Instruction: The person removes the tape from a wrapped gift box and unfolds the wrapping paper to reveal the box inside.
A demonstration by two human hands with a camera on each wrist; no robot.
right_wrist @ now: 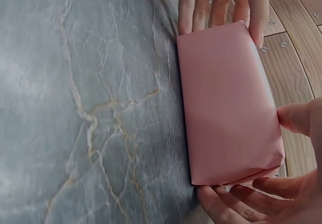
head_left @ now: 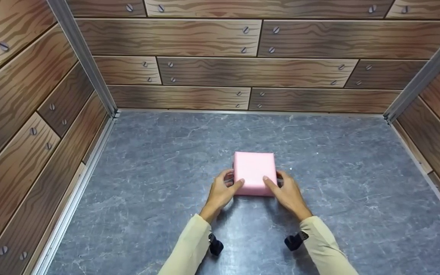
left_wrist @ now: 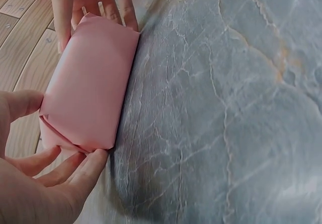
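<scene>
A pink paper-wrapped box [head_left: 255,172] sits on the grey marbled surface, held from both sides. My left hand [head_left: 222,191] grips its left end, thumb on the top edge and fingers against the folded end flap. On the opposite end my right hand [head_left: 288,193] holds it the same way, thumb on top and fingers along the side. The left wrist view shows the smooth long face of the pink box [left_wrist: 90,83] and a creased fold by the left fingertips. In the right wrist view, folded paper shows at the end of the box [right_wrist: 231,108] near the right fingers.
Wood-plank-patterned panels [head_left: 204,38] stand at the back and both sides, with metal corner posts [head_left: 86,57] between them. The grey marbled surface [head_left: 159,152] extends around the box. Black wrist devices [head_left: 215,244] are worn at both sleeves.
</scene>
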